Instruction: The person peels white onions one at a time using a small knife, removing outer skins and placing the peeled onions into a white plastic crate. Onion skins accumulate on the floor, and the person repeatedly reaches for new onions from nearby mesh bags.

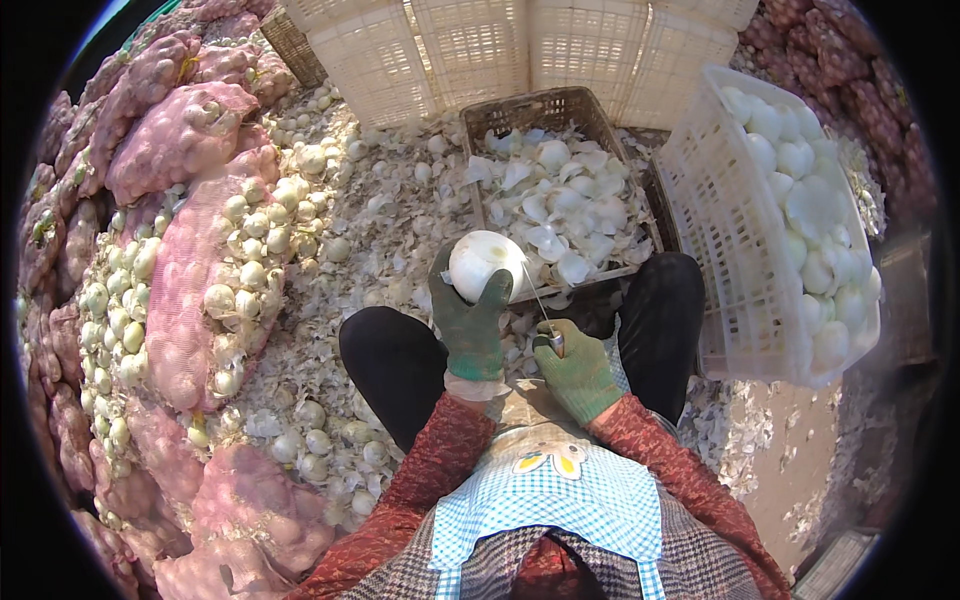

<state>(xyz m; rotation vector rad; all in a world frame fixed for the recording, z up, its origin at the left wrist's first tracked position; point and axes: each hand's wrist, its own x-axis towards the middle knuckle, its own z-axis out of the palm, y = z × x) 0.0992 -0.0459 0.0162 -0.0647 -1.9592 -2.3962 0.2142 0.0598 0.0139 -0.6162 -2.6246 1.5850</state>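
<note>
My left hand (474, 319), in a green work glove, holds a large peeled white onion (480, 262) with the thumb across its near side. In my right hand (576, 369), also gloved in green, is the handle of a small knife (538, 300). The thin blade points up and leftward, its tip at or close to the onion's right side; whether it touches cannot be told. Beyond my hands stands a dark plastic crate (529, 107) filled with onion skins (570, 195) and some pale onions or onion pieces.
A white plastic crate (735, 262) of peeled onions stands at the right. Stacked white crates (480, 56) rise at the back. Pink mesh sacks (180, 300) of onions crowd the left side, one torn or open. Loose onions (311, 442) and dry skins cover the ground around my knees.
</note>
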